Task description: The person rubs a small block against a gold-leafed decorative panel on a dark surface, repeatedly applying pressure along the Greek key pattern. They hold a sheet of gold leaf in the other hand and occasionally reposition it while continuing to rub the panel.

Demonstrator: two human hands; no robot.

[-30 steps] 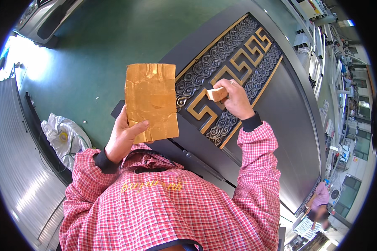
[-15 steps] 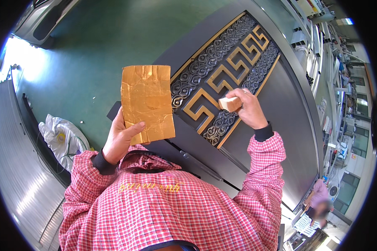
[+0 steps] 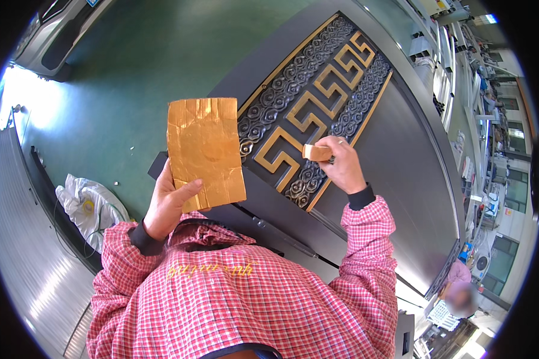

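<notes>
The left grip (image 3: pixel 166 204) pinches a gold card (image 3: pixel 205 143) left of centre, thumb across its face, likely for steadiness; the right grip (image 3: pixel 344 169) clasps a small block (image 3: pixel 317 153) near centre, pale end free; beyond, right, lies a dark panel (image 3: pixel 389 161).

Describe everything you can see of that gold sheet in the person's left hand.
The gold sheet is roughly rectangular and looks like stiff cardboard with a shiny metallic coating, though its material is uncertain. Its face is creased and dented, with folds crossing near the bottom and short ridges at the top; its edges are slightly uneven. It is held up in front of the chest, long sides running away from the body. The left hand grips its lower left, thumb on the face. Its back is hidden.
</notes>
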